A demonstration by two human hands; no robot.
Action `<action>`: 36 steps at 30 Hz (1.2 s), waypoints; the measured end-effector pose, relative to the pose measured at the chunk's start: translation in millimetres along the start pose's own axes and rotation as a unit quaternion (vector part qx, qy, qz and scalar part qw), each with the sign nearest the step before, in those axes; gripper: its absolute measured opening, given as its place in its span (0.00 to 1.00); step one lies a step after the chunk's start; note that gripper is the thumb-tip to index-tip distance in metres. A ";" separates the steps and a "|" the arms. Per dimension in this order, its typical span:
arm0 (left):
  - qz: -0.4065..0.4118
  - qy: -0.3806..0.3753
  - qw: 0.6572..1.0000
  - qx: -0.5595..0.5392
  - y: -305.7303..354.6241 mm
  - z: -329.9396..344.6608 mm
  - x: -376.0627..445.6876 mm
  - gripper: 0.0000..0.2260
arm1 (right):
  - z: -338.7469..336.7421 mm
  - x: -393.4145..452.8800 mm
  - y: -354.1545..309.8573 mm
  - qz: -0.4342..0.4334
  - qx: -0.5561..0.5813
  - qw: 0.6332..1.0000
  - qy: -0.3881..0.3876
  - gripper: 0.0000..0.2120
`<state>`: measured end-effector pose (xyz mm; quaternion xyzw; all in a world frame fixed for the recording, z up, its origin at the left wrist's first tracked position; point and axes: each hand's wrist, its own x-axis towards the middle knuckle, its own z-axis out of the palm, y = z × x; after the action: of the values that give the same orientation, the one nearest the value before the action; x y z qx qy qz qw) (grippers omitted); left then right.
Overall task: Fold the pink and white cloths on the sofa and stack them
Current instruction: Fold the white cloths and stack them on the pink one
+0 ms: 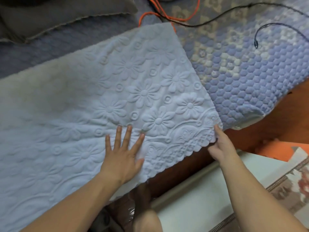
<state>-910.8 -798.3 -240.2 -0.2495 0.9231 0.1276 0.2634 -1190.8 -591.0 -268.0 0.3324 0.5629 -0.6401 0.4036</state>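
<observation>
At about six o'clock the left hand (122, 158) presses flat, fingers (128, 137) spread wide, on the white quilted cloth with embossed flowers (117, 91). Toward four o'clock the right hand (220, 144) seems to pinch that cloth's scalloped corner, though its fingertips are partly hidden. The cloth lies spread over the blue quilted sofa cover (242, 77), with an orange cord (167, 15) and a black cable (275, 27) beyond at twelve to one o'clock.

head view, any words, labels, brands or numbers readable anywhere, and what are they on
None: no text can be read anywhere in this view.
The white cloth shows only embossed flowers and a scalloped edge, no label.
The blue cover carries a woven pattern, no letters.
The orange cable and black cable show no markings.
</observation>
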 end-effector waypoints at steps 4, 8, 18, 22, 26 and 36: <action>-0.011 -0.033 0.989 -0.142 -5.6 -39.7 -11.8 0.31 | 0.1 -21.3 -2.9 0.001 0.052 0.999 -0.013 0.20; -0.151 0.019 0.825 -0.544 -13.7 -82.5 -61.1 0.17 | 48.7 -83.3 -10.1 -0.160 -0.034 0.986 0.042 0.19; -0.192 0.103 0.270 -0.938 -138.9 -83.8 -237.3 0.28 | 241.3 -302.3 227.3 -0.355 -0.542 0.616 -0.449 0.27; -0.262 0.139 0.217 -0.930 -209.0 -13.8 -308.6 0.22 | 267.0 -332.6 350.9 -0.244 -0.607 0.456 -0.603 0.18; -0.451 0.186 0.327 -0.809 -244.6 79.2 -330.3 0.12 | 283.8 -314.9 399.9 -0.128 -0.709 0.460 -0.519 0.15; -0.467 0.146 0.406 -0.771 -232.1 145.3 -325.2 0.10 | 438.1 -248.1 364.7 -0.434 -0.823 0.198 -0.309 0.30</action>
<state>-487.3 -812.7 -205.9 -0.7547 0.1986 0.6044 -0.1605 -740.8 -1003.7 -151.0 -0.7083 0.6579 0.0581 0.2491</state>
